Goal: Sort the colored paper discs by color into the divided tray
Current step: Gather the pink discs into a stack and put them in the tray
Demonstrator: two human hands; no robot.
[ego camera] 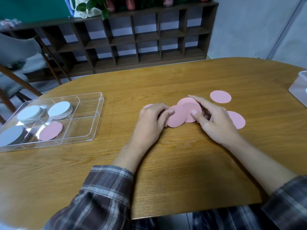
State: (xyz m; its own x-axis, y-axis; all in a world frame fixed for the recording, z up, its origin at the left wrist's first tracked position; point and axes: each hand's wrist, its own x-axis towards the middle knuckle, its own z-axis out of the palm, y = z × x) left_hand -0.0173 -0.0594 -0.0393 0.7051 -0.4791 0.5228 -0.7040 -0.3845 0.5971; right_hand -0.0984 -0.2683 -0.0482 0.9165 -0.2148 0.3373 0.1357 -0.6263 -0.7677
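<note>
At the table's middle my right hand (pixel 211 120) grips a thick stack of pink discs (pixel 189 108) held on edge, thumb in front and fingers over the top. My left hand (pixel 152 120) pinches a single pink disc (pixel 176 118) against that stack. Another pink disc (pixel 147 106) peeks out behind my left hand. Two loose pink discs lie flat on the wood, one far right of the stack (pixel 220 96) and one partly under my right hand (pixel 237 119). The clear divided tray (pixel 93 130) at the left holds white disc stacks (pixel 60 110) and one pink disc (pixel 51 131).
A translucent plastic box (pixel 299 88) sits at the table's right edge. A dark wooden cubby shelf (pixel 132 39) stands beyond the table, and a chair (pixel 20 63) stands at the far left. The table's front edge runs just before my sleeves.
</note>
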